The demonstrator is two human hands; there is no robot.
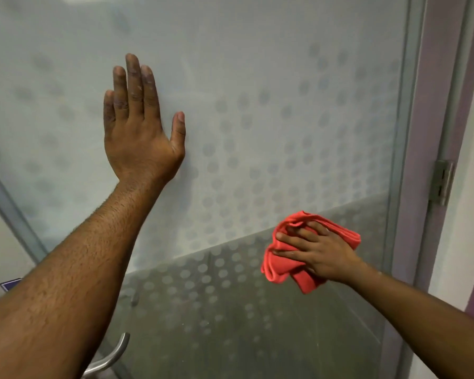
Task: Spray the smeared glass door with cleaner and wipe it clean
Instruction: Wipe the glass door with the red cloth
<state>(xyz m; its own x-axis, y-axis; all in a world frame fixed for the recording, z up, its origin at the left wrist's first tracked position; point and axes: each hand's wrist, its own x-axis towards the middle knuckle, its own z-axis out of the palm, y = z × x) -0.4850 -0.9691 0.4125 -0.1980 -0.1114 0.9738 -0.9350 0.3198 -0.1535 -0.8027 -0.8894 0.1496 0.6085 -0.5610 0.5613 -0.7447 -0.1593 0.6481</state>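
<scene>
Pressing red cloth [290, 269] on glass door [257, 105] near its hinge [441, 182], right hand [319, 253] fingers spread over it | left hand [140, 127] flat, fingers straight, on door above handle [110, 359]

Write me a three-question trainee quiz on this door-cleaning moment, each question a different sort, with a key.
1. True or false: the left hand grips the door handle.
2. Multiple choice: the red cloth is (A) draped over the handle, (B) pressed to the glass door under the right hand, (C) lying on the floor.
3. Fill in: the hinge is fixed at the door's ____ edge as seen in the picture.

Key
1. False: it lies flat on the glass, fingers straight, well above the handle.
2. B
3. right
</scene>
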